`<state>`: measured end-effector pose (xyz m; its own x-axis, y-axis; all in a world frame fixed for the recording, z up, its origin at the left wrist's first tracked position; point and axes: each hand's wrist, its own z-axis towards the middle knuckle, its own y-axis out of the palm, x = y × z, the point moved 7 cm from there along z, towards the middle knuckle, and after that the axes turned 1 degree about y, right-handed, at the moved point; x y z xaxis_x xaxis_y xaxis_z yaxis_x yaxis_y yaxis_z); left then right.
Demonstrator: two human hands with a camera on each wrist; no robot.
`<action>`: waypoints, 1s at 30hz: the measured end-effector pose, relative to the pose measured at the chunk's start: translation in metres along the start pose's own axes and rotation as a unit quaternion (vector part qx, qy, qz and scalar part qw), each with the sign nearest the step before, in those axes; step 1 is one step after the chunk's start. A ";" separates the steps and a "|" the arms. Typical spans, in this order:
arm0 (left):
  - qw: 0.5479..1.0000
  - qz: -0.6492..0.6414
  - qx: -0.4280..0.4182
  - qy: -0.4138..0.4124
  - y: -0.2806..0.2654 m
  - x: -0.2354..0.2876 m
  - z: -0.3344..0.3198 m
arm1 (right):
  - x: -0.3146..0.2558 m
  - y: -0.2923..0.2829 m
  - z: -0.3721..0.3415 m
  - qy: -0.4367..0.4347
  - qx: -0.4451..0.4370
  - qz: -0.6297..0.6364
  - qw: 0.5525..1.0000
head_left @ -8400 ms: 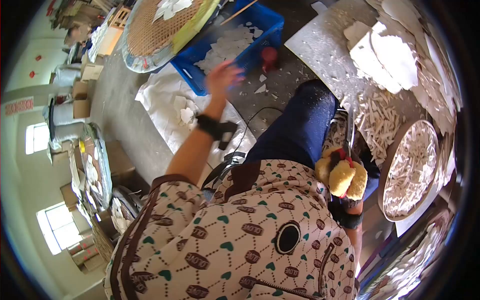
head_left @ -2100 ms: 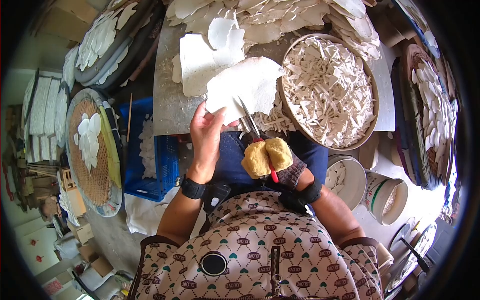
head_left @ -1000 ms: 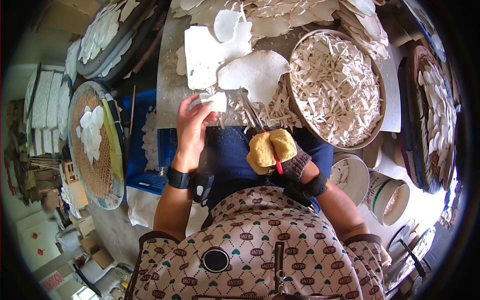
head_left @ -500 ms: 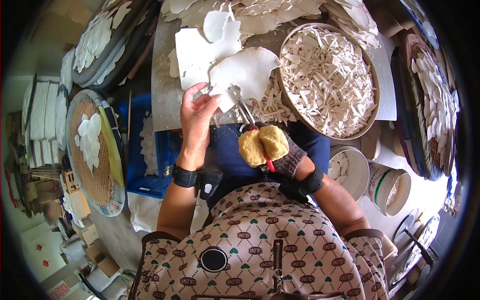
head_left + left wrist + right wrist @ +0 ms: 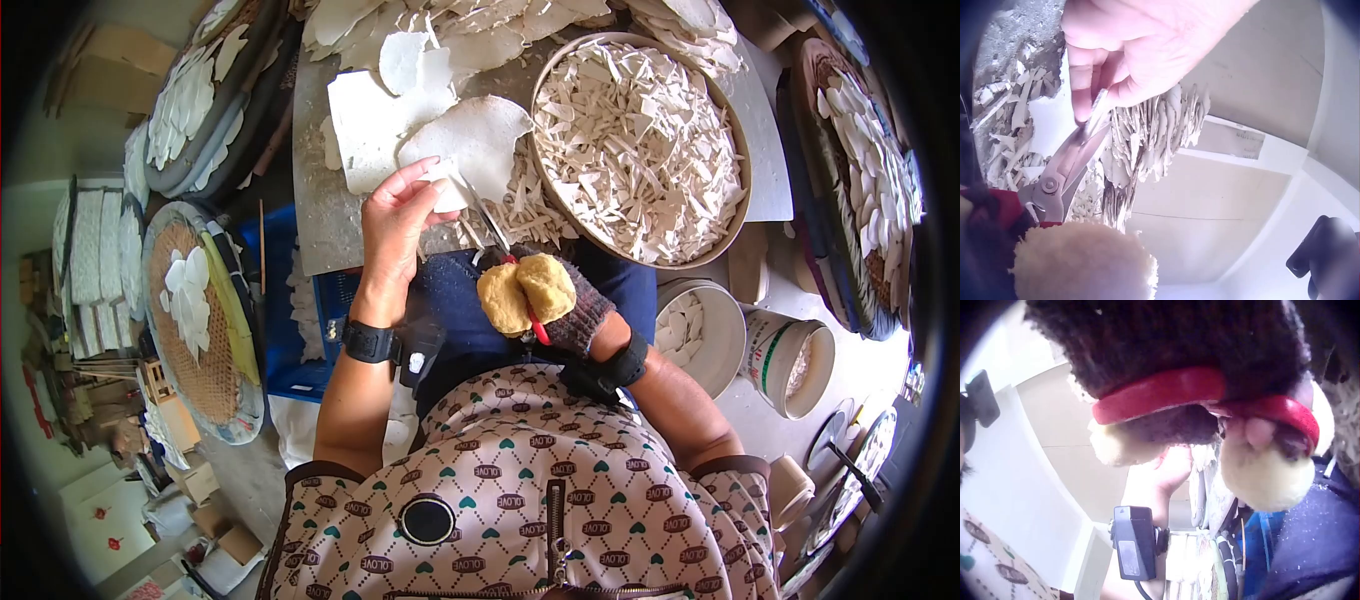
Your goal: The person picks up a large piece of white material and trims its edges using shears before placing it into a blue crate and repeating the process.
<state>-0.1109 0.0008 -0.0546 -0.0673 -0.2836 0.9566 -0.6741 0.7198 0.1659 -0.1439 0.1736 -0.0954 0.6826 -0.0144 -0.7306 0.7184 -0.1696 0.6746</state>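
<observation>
My left hand (image 5: pixel 395 225) pinches a small, thin white piece (image 5: pixel 449 195) between thumb and fingers, above the front edge of the worktable. My gloved right hand (image 5: pixel 578 318) grips red-handled scissors (image 5: pixel 1049 185), with yellow foam padding (image 5: pixel 525 292) around the handles and fingers. Their blades point away from my body and meet the piece close to my left fingertips in the left wrist view. A larger white sheet (image 5: pixel 475 140) with a curved outline lies just beyond. In the right wrist view the red handles (image 5: pixel 1163 394) run across the dark knitted glove.
A round tray (image 5: pixel 742 150) heaped with white offcuts stands on the metal tabletop (image 5: pixel 318 225), with stacked white sheets (image 5: pixel 480 42) behind. A blue crate (image 5: pixel 285 375) is at lower left. White buckets (image 5: pixel 718 350) stand at lower right, and round woven racks flank both sides.
Earliest, my left hand was out by the blue crate. Later it held the large sheet at the scissors, then a small piece apart from them; now that piece is at the blades.
</observation>
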 end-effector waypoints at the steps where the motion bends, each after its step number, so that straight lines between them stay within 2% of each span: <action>1: 1.000 -0.001 -0.016 -0.007 0.002 -0.001 0.001 | -0.001 0.000 0.002 0.006 -0.001 0.007 1.000; 2: 1.000 0.011 -0.010 -0.007 0.001 -0.001 0.000 | -0.003 0.001 0.003 0.012 -0.003 0.013 1.000; 4: 0.999 0.033 0.002 -0.007 0.001 -0.003 -0.003 | -0.009 -0.001 0.007 0.034 0.008 -0.062 0.997; 6: 1.000 0.018 0.007 -0.014 0.000 -0.004 -0.001 | -0.008 -0.006 0.009 -0.007 0.024 -0.153 0.988; 8: 1.000 0.005 0.012 -0.018 0.000 -0.006 0.001 | -0.005 -0.009 0.009 -0.027 0.042 -0.172 0.984; 10: 1.000 -0.004 0.018 -0.018 0.000 -0.006 0.002 | -0.003 -0.008 0.009 -0.026 0.061 -0.117 0.991; 16: 1.000 0.004 0.022 -0.006 -0.007 -0.010 -0.002 | -0.011 0.000 0.013 -0.020 0.063 -0.121 0.990; 18: 1.000 0.030 -0.003 -0.002 -0.004 -0.009 -0.008 | -0.015 -0.002 0.018 -0.122 0.053 -0.353 0.926; 21: 0.999 0.039 -0.027 -0.008 -0.001 -0.008 -0.018 | -0.010 -0.001 0.020 -0.171 0.041 -0.420 0.890; 23: 0.999 0.038 -0.023 -0.015 -0.004 -0.006 -0.022 | -0.007 0.000 0.021 -0.153 0.027 -0.361 0.920; 24: 1.000 0.020 0.000 0.008 -0.008 -0.004 -0.024 | -0.006 0.002 0.021 -0.145 0.020 -0.343 0.928; 26: 0.997 -0.014 0.045 0.056 -0.016 -0.003 -0.028 | -0.007 0.009 0.019 -0.129 0.006 -0.345 0.930; 30: 0.989 -0.082 0.096 0.076 -0.030 -0.008 -0.031 | 0.006 0.011 0.015 -0.086 -0.023 -0.322 0.943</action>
<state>-0.0673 0.0009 -0.0600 0.1563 -0.2777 0.9479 -0.7953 0.5337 0.2875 -0.1340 0.1565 -0.0940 0.0745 -0.0824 -0.9938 0.9841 -0.1552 0.0867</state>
